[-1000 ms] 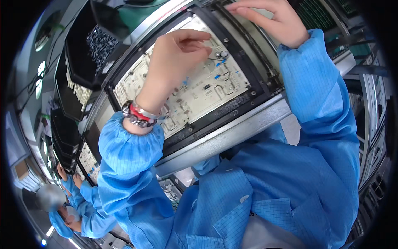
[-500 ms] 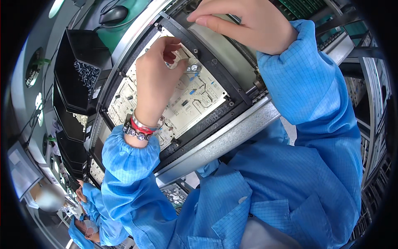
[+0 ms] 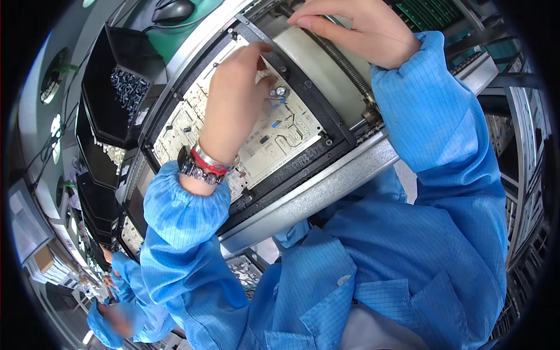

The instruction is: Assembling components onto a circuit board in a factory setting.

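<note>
"Blue sleeves (image 3: 437,111) filled the nearest view. What'd the hands have?"

"L. hand (image 3: 236,96) hung over the circuit board (image 3: 265,154), fingers curled, tips partly hidden; couldn't tell if they gripped anything. R. hand (image 3: 367,32) hovered over the threaded rod (image 3: 341,63), thumb and forefinger close together. Nothing showed btwn them, but smth tiny could've been hidden, so can't say either."

"And the board?"

"Cream-faced, under the L. hand, set inside a black frame (image 3: 297,169) w/ a metal rail (image 3: 315,189) along its near side. Prob. light and stiff, but fragile: the round silver capacitors (image 3: 281,91) stood proud and looked easy to knock."

"Slippery?"

"Not v., I'd have guessed. Best hold was prob. by opp. edges, clear of the parts, no bending. Frame hugged the rim, so fingertips had little edge to get under."

"Anything farther off?"

"Black bin (image 3: 96,99) w/ small dark parts (image 3: 128,87), left of the frame; comp. mouse (image 3: 172,10) past that; a co-worker's sleeve (image 3: 131,277) far down the L. side."
</note>
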Demonstrator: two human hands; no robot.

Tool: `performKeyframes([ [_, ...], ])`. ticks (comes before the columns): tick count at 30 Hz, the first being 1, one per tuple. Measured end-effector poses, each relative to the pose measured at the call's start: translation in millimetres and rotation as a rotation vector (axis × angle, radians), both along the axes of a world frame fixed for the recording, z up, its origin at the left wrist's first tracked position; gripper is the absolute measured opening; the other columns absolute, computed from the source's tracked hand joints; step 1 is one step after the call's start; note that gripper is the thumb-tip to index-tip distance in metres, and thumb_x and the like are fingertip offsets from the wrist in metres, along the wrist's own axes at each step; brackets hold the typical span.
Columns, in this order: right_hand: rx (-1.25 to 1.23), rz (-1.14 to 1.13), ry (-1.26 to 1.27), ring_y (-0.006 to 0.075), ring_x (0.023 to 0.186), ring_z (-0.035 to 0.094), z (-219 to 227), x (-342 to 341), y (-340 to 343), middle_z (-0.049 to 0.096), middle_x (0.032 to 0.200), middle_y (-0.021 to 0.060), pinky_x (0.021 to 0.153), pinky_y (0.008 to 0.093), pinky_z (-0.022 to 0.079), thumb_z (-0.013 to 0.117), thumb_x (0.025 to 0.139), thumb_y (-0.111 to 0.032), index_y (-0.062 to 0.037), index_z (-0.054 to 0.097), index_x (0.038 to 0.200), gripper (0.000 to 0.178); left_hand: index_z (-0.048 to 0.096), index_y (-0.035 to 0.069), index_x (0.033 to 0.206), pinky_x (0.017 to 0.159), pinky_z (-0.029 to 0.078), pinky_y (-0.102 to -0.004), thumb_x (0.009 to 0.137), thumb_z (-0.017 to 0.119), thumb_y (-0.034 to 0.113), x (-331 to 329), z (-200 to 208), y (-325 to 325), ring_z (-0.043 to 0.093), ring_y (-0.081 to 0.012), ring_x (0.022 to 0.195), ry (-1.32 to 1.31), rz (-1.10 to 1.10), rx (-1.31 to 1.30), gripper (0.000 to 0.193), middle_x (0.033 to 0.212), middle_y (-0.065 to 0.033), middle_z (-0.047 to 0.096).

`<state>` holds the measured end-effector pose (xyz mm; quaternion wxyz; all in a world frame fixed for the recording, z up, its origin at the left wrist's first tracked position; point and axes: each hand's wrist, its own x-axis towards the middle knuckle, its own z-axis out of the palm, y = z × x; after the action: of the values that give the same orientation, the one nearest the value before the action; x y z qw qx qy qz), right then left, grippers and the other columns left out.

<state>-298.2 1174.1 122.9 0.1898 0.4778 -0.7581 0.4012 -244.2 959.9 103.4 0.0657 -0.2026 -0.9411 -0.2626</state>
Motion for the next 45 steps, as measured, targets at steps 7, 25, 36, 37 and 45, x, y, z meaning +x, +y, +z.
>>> performKeyframes([
  [7,0.511,-0.059,-0.55,0.0157,0.054,0.054,-17.5,-3.5,-23.1,0.057,0.058,0.0074,0.056,0.0297,0.044,0.048,0.094,-0.033,-0.0003,0.059,0.069,0.042,0.058,0.001,0.109,0.073,0.049,-0.0366,0.078,0.059,0.004,16.2,27.4,-33.8,0.061,-0.033,0.081,-0.098,-0.119,0.093,0.031,0.09,-0.0163,0.064],
  [25,0.62,0.294,-0.699,0.0265,0.066,0.059,-47.4,-8.2,-38.9,0.062,0.069,0.0176,0.063,0.036,0.043,0.046,0.092,-0.044,0.0039,0.063,0.074,0.054,0.053,-0.002,0.114,0.083,0.046,-0.0344,0.085,0.054,0.008,451.1,-47.6,-97.7,0.058,-0.0275,0.094,0.297,1.776,-0.197,0.031,0.104,-0.0154,0.06],
  [36,0.991,0.403,-0.441,0.0228,0.056,0.059,14.4,-5.2,-23.2,0.059,0.055,0.011,0.059,0.0335,0.046,0.037,0.094,-0.045,0.0019,0.06,0.059,0.063,0.06,0.002,0.085,0.073,0.045,-0.0431,0.083,0.06,0.026,481.0,-167.1,-3.8,0.054,-0.0343,0.084,-0.192,1.72,-0.457,0.025,0.085,-0.0174,0.057],
  [37,0.954,0.399,-0.421,0.023,0.056,0.06,14.9,-4.0,-21.7,0.059,0.056,0.0112,0.06,0.0336,0.046,0.037,0.095,-0.043,0.0022,0.061,0.06,0.062,0.06,0.002,0.085,0.073,0.045,-0.0431,0.083,0.06,0.026,479.2,-169.4,-0.1,0.054,-0.0343,0.084,-0.189,1.723,-0.456,0.025,0.085,-0.0174,0.057],
  [45,0.743,0.505,-0.422,0.0287,0.06,0.059,16.6,6.1,-2.3,0.06,0.061,0.0135,0.061,0.0381,0.045,0.039,0.094,-0.038,-0.0006,0.062,0.065,0.053,0.053,0.001,0.087,0.068,0.042,-0.0425,0.086,0.057,0.023,475.6,-124.6,28.3,0.054,-0.0338,0.079,0.045,1.868,-0.5,0.023,0.082,-0.0155,0.055],
])
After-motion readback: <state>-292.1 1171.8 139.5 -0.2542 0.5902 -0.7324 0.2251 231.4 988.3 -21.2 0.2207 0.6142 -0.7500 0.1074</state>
